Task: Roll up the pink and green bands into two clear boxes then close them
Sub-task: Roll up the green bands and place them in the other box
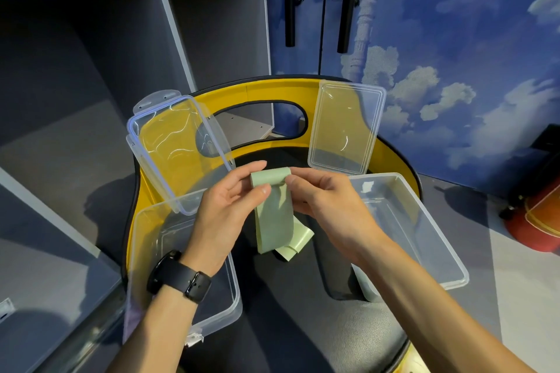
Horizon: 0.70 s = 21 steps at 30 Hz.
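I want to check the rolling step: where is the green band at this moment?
In the head view the green band is at centre, pinched at its top by the left hand and right hand, hanging between the two open clear boxes.

Matt green band (274, 221), glossy plastic boxes (424, 236)

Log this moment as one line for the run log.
phase: rolling | green band: top end pinched by left hand and right hand | both clear boxes: open, no band visible inside

Green band (274, 215) hanging, top end curled; 2 clear boxes (185, 254) (418, 230) open, flanking.
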Available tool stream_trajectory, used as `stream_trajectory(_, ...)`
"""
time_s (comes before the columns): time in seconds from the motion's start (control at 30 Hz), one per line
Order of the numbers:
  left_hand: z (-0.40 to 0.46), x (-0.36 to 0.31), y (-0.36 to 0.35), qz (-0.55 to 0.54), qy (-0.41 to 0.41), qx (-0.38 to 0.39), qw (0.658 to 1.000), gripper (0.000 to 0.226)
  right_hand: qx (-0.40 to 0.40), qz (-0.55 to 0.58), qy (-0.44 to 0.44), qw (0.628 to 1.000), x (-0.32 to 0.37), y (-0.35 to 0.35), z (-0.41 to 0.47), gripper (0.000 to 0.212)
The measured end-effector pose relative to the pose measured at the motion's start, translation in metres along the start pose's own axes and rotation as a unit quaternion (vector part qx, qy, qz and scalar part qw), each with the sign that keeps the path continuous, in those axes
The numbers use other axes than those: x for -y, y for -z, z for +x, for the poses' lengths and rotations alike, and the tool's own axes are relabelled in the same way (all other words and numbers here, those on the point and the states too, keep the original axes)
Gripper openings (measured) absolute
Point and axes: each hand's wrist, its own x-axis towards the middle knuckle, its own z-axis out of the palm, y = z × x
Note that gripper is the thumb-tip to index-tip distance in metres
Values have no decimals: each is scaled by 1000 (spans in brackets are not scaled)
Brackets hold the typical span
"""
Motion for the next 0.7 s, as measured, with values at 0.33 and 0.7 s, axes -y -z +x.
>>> stream_trajectory(0.33, 0, -2, 4, 18, 17, 39, 999, 42, -16, 6, 14, 1000, -3, -2, -1, 20)
stream_trajectory(0.7, -1, -3, 10, -38, 63, 15, 997, 48, -29, 58, 25, 998, 3, -2, -1, 22)
